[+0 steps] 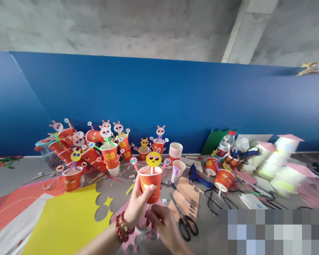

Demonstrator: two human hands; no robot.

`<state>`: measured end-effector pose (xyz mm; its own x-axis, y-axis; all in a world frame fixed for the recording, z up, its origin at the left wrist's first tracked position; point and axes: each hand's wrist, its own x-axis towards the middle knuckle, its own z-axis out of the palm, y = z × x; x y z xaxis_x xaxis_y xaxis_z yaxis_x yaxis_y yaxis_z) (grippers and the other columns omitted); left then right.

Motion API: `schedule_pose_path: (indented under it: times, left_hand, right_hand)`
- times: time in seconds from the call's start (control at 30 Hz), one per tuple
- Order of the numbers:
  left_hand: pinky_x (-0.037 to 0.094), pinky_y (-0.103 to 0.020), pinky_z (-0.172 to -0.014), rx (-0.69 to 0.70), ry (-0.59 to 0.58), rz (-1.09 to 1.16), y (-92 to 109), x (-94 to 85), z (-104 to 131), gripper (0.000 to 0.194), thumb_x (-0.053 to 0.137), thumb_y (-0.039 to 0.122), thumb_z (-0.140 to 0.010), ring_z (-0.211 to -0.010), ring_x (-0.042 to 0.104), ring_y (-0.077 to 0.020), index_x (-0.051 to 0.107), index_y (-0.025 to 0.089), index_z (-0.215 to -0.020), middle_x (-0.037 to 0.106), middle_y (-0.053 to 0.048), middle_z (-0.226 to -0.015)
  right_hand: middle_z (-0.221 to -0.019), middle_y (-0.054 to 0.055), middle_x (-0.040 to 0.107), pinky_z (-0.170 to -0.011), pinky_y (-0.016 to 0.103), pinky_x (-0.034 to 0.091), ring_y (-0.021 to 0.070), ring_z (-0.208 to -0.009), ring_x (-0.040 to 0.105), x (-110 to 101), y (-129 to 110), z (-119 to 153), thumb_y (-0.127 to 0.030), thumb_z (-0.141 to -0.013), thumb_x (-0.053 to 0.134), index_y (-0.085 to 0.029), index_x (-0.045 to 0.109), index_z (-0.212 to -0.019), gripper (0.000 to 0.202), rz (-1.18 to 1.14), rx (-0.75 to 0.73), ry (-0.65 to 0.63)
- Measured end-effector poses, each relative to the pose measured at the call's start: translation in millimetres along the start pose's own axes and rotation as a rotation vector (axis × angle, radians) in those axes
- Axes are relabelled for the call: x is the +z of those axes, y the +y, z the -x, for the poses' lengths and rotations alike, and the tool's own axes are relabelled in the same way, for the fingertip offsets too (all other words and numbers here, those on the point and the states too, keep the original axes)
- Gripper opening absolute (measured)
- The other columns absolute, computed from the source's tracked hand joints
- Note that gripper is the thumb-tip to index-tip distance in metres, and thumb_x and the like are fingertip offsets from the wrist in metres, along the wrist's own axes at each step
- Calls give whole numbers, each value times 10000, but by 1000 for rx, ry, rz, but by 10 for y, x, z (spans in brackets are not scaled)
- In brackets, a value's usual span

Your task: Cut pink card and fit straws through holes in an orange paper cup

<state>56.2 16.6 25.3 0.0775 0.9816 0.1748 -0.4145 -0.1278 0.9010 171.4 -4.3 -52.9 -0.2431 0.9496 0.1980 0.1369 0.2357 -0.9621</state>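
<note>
Forearms (102, 236) nearest, my left hand (138, 201) clamps the cup (150, 177), gold print unreadable; right hand (163, 223) pinches the stick (150, 206) below.

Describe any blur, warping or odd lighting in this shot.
In the head view, pink-topped white shapes at right smear with blur; the held red cup looks clearer; the right hand seems a little soft; the blue panel pales toward both ends; mosaic blocks hide the lower right corner.

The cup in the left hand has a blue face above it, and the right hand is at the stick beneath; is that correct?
The head view shows a yellow face, not blue; the right hand is at the stick beneath the cup.
</note>
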Motion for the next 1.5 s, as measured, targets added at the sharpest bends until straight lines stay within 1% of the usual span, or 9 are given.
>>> schedule_pose_path:
  times: [0.1,0.27,0.37,0.53,0.77,0.93,1.1,1.37,1.5]
  left_hand:
    - [547,-319,-754,4,-11,-3,-21,-48,-38,555,677,386,-858,-795,672,-198,478,211,-1346,719,-70,-924]
    - [550,-341,-789,-1,-29,11,-42,-130,-94,609,672,377,-870,-837,685,-217,417,236,-1405,718,-80,-994]
    - [559,-343,-762,-26,-28,76,-36,-121,-111,677,674,392,-869,-858,694,-234,355,263,-1452,710,-89,-1054]
    - [563,-334,-737,-82,-36,73,-38,-69,-88,750,701,406,-845,-848,698,-241,331,250,-1478,720,-93,-1019]
    - [569,-354,-775,-11,20,126,-16,-165,-189,716,717,401,-829,-845,703,-228,379,262,-1445,717,-74,-1013]
    - [565,-348,-799,20,85,140,54,-195,-238,654,730,411,-812,-850,703,-216,448,264,-1383,719,-61,-1016]
    - [564,-352,-799,31,86,139,75,-186,-231,623,733,408,-807,-869,703,-227,474,251,-1352,720,-62,-991]
    - [562,-346,-795,44,75,177,100,-204,-254,669,725,407,-817,-839,715,-216,418,283,-1399,726,-45,-975]
    - [557,-351,-806,19,66,152,62,-170,-201,690,727,404,-819,-857,709,-223,407,281,-1417,721,-57,-1015]
  right_hand:
    - [-561,13,613,-471,207,367,121,-493,537,3,-4,3,-577,-928,540,-159,642,-622,528,30,9,-19]
    - [-574,12,611,-485,219,353,130,-514,534,1,-61,19,-554,-950,514,-167,635,-640,509,72,-9,-19]
    - [-588,9,605,-513,225,362,136,-542,539,-5,-96,29,-529,-963,505,-171,627,-651,490,83,-27,-22]
    - [-611,19,610,-544,237,375,142,-566,547,-36,-148,35,-507,-981,482,-178,601,-650,482,77,-44,20]
    - [-567,-25,455,-531,244,322,127,-546,456,-41,-166,31,-534,-985,432,-201,450,-616,497,137,-72,19]
    - [-583,-11,495,-524,242,333,135,-551,483,-15,-146,45,-538,-993,415,-192,517,-643,502,141,-39,-28]
    - [-597,7,527,-562,249,367,151,-585,515,-21,-158,52,-550,-993,396,-192,527,-644,517,174,-52,-27]
    - [-598,6,524,-551,252,361,153,-580,506,-11,-153,63,-539,-995,395,-198,514,-651,498,174,-48,-36]
    - [-599,1,512,-565,253,368,158,-600,515,-22,-160,61,-515,-999,412,-200,517,-655,478,166,-67,-11]
